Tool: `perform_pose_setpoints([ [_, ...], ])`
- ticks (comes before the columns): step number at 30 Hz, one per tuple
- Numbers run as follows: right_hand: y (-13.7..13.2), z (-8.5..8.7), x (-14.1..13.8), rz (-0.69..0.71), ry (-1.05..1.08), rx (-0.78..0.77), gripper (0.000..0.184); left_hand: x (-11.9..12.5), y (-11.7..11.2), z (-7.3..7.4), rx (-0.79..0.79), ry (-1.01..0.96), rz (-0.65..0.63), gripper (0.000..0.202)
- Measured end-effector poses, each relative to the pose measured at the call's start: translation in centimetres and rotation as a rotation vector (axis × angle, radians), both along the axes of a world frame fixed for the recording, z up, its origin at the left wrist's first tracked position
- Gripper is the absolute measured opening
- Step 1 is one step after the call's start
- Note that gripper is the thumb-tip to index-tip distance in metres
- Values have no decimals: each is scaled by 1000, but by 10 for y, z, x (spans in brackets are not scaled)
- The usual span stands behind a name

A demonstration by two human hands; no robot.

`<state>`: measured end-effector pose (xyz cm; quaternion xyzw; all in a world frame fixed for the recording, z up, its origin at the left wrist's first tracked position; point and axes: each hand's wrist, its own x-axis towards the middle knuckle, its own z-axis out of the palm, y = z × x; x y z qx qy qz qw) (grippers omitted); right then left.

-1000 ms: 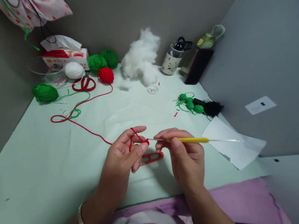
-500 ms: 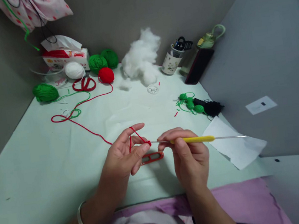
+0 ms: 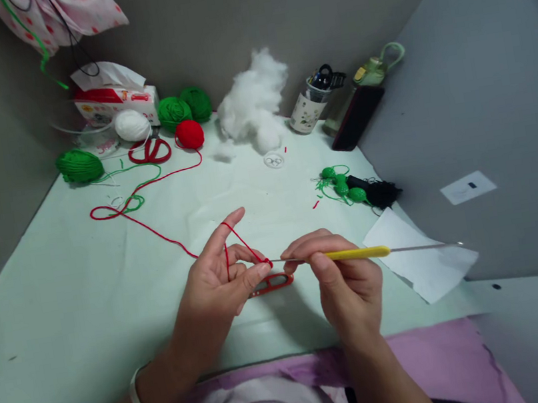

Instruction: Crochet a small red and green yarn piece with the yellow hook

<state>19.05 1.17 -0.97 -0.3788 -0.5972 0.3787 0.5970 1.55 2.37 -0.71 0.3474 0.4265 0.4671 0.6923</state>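
Observation:
My left hand (image 3: 217, 278) pinches a small red stitch between thumb and middle finger, with the red yarn strand (image 3: 152, 230) looped over its raised index finger. The strand runs back across the table to a red yarn ball (image 3: 189, 134). My right hand (image 3: 344, 278) grips a yellow-handled crochet hook (image 3: 358, 253), whose metal tip meets the red stitch at my left fingertips. Red thread snips (image 3: 271, 284) lie on the table just under both hands.
At the back stand green yarn balls (image 3: 184, 108), another green ball (image 3: 79, 166), a white ball (image 3: 132, 125), a tissue box (image 3: 112, 102), white stuffing (image 3: 255, 106), red scissors (image 3: 149, 151) and a jar (image 3: 308, 109). Small green crocheted pieces (image 3: 345, 187) and white paper (image 3: 421, 256) lie right.
My left index finger has lifted higher, stretching the red loop. My right hand has drawn the hook slightly to the right.

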Motion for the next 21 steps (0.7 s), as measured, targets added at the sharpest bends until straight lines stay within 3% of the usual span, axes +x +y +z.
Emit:
perform_pose_setpoints([
  [13, 1, 13, 19, 150, -180, -107, 20, -4, 5, 0, -30, 64, -149, 118],
  [17, 5, 3, 16, 193, 7, -204, 19, -3, 4, 0, -26, 37, -140, 116],
  [21, 8, -9, 7, 141, 276, -312, 18, 1, 3, 2, -23, -2, -76, 114],
])
